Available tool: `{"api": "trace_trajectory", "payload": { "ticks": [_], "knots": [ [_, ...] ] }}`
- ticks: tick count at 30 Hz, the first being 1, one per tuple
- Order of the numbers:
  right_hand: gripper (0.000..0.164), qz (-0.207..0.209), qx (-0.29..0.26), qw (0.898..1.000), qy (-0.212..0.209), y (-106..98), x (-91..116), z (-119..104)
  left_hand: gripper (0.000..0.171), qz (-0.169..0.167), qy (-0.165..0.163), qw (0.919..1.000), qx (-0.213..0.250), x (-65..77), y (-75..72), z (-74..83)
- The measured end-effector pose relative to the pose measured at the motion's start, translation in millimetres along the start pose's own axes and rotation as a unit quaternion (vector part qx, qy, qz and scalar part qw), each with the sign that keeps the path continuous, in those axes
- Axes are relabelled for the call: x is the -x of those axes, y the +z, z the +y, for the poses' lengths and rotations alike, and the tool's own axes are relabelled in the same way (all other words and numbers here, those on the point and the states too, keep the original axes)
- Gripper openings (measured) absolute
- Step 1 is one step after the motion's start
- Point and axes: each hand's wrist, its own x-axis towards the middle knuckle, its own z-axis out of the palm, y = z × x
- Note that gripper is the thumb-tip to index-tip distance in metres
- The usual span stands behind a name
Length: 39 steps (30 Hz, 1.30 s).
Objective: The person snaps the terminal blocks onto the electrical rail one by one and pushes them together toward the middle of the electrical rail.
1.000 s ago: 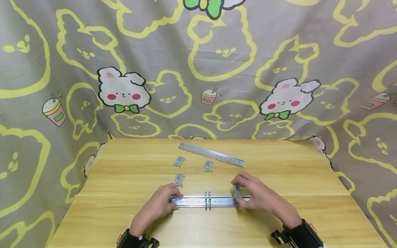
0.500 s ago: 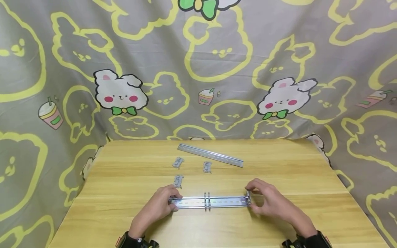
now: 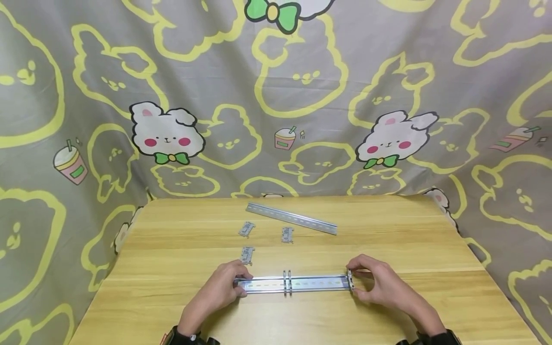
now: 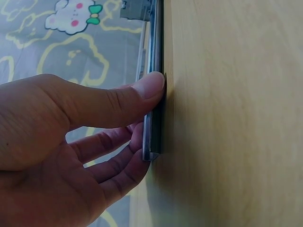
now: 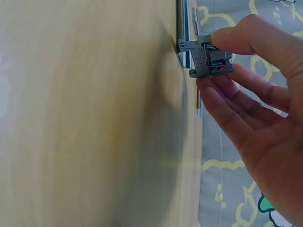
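A slotted metal DIN rail (image 3: 316, 283) lies crosswise at the front of the table. My left hand (image 3: 224, 284) pinches its left end; in the left wrist view the thumb lies along one edge and the fingers curl on the other side. Two thin grey terminal blocks (image 3: 287, 283) stand side by side around the rail's middle. At the right end, my right hand (image 3: 379, 283) pinches another grey terminal block (image 5: 210, 59) between thumb and fingers. That block is upright at the rail's end; whether it is hooked on the rail I cannot tell.
Three loose grey terminal blocks lie flat behind the rail: one near my left hand (image 3: 247, 255), one farther back (image 3: 247, 229) and one toward the middle (image 3: 287, 235). A second DIN rail (image 3: 291, 218) lies slanted at the back. A patterned curtain (image 3: 241, 96) hangs behind the table (image 3: 181, 239).
My right hand has moved right with the terminal block, from over the rail to its right end, and the block has turned edge-on. My left hand has stayed on the left end.
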Motion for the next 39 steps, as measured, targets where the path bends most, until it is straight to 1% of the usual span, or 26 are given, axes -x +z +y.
{"api": "trace_trajectory", "payload": {
  "ticks": [4,10,14,18,21,26,27,29,34,39],
  "knots": [
    [0.049,-0.003,-0.022,1.0,0.012,1.1,1.6,2.1,0.024,0.0,0.001,1.0,-0.001,-0.1,0.8,-0.5],
    [0.048,-0.012,-0.053,0.998,0.013,0.2,1.9,7.4,0.025,0.002,-0.001,1.0,-0.007,-1.3,0.9,-0.1],
    [0.049,-0.015,-0.066,0.997,0.033,-1.1,2.2,10.8,0.026,0.002,-0.002,0.9999,-0.011,-2.6,0.0,1.0],
    [0.049,-0.02,-0.081,0.995,0.053,0.3,2.7,13.2,0.025,0.001,0.007,0.9999,-0.01,-3.4,-0.4,2.2],
    [0.049,-0.024,-0.096,0.994,0.048,3.1,0.7,12.4,0.025,-0.002,0.002,1.0,-0.009,-3.0,-0.4,2.9],
    [0.046,-0.028,-0.119,0.992,0.024,11.1,-7.0,7.2,0.025,-0.004,-0.008,0.9999,-0.008,-1.6,0.4,2.5],
    [0.046,-0.028,-0.12,0.992,0.022,13.1,-8.7,6.1,0.025,-0.003,-0.008,0.9999,-0.007,-1.5,0.5,2.3],
    [0.045,-0.027,-0.102,0.994,0.018,16.9,-12.1,3.7,0.025,-0.002,-0.006,1.0,-0.005,-1.3,0.6,2.1],
    [0.045,-0.027,-0.039,0.999,0.018,26.3,-20.9,-3.1,0.025,-0.001,-0.002,1.0,-0.002,-1.3,0.5,1.9],
    [0.047,-0.034,-0.035,0.998,0.027,36.6,-29.5,-9.0,0.025,-0.003,-0.004,1.0,-0.001,-1.2,-0.2,2.8]
  ]
}}
